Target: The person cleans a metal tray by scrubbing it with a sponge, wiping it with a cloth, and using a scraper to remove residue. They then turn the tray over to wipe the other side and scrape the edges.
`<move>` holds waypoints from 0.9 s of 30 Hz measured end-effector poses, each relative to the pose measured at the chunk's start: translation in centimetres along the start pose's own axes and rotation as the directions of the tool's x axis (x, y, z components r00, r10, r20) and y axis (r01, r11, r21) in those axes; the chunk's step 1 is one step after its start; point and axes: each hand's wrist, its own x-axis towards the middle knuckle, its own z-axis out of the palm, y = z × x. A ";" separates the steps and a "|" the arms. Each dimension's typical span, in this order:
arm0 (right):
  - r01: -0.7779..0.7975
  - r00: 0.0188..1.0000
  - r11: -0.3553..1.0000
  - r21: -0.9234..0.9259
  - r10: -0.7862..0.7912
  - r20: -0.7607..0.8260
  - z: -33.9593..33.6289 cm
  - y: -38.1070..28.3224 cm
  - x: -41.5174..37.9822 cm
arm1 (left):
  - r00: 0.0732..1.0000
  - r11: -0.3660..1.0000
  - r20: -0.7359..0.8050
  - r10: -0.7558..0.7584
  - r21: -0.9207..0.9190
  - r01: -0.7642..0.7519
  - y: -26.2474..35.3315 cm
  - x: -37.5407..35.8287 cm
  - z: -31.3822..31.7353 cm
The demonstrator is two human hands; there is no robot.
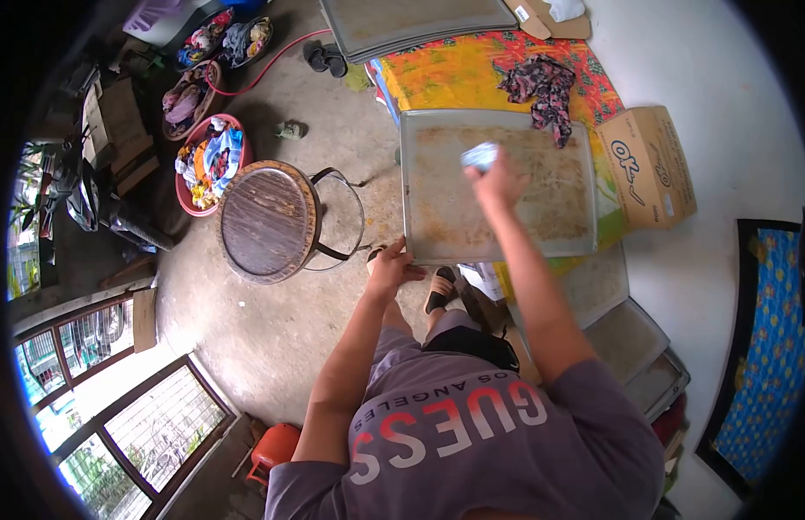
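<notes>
Head view, looking down. Large rectangular metal baking tray [446,208], raised rim, rounded corners, dull grey with brown greasy smears across its flat bottom, lay on an orange-yellow patterned cloth [454,74] over the work surface. Left hand [391,270] gripped the tray's near left corner, fingers curled over the rim, thumb on top. Right hand [499,182] was closed around a small crumpled pale-blue wad [480,156], paper or cloth, cannot tell which, pressed down on the tray's upper middle. Both arms bare, grey T-shirt [472,442] printed "GUESS" in white and red block letters, "LOS ANGELES" partly readable above it.

Dark floral rag [541,87] bunched at the tray's far right corner, partly over the rim. Brown cardboard box [649,165] just right of the tray, blue printed script on its side, not legible. More grey trays stacked near right [632,342] and another stack at the top [420,24]. Round dark wooden-looking stool top [268,221], worn and streaked, on a black metal ring frame, stood left on bare concrete floor [272,338]. Red plastic basin [210,163] of mixed colourful fabrics beyond it, two more baskets of cloth further back. Black sandals [324,57] on the floor. Blue patterned panel [766,347] in a dark frame at far right.
</notes>
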 end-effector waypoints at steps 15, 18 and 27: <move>-0.343 0.933 0.936 -0.079 0.329 -0.149 -4.7 11.3 8.8 | 0.999 0.982 0.035 0.017 0.186 -0.023 -0.3 1.0 -0.7; -0.120 0.990 0.989 -0.088 0.126 0.060 -6.0 5.2 7.6 | 0.999 0.973 0.027 0.039 0.225 -0.044 0.2 0.7 -0.3; 0.142 0.990 0.988 -0.056 -0.141 0.029 -1.5 -1.0 10.2 | 0.999 0.960 0.031 -0.009 0.282 0.000 0.9 0.4 -0.3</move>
